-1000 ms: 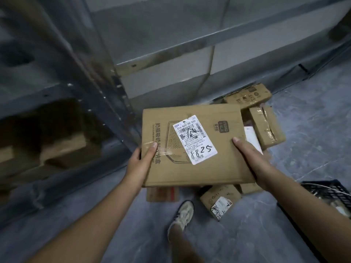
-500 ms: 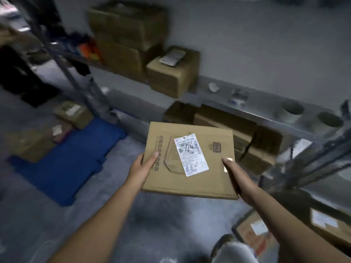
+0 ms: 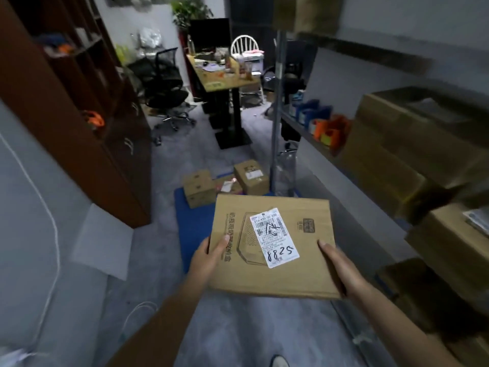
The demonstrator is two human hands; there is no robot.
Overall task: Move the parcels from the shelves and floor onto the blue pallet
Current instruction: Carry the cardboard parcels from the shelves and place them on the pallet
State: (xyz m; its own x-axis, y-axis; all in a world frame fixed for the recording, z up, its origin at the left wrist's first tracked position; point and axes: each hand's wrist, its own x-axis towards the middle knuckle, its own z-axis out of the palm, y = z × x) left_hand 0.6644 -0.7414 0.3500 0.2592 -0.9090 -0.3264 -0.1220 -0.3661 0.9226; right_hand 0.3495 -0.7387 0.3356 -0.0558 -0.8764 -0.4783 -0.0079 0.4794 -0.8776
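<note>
I hold a flat cardboard parcel point(image 3: 291, 263) with a white shipping label between both hands, level and at waist height. My left hand point(image 3: 207, 256) grips its left edge, thumb on top. My right hand point(image 3: 334, 263) grips its right edge. The blue pallet point(image 3: 194, 226) lies on the floor just beyond the parcel, partly hidden by it. On the pallet's far end sit a small box point(image 3: 199, 188), a taller box point(image 3: 251, 176) and a flat reddish packet point(image 3: 228, 184). More cardboard parcels point(image 3: 412, 149) fill the metal shelves on my right.
A dark wooden cabinet point(image 3: 79, 115) stands along the left. A white flat sheet point(image 3: 103, 241) lies on the floor beside it, with a white cable point(image 3: 51, 229). A metal shelf post point(image 3: 276, 115) rises behind the pallet. A desk point(image 3: 222, 78) and office chairs stand further back.
My view has swung left from the shelf and floor pile toward the room. The blue pallet now lies straight ahead. Both hands still hold the same parcel.
</note>
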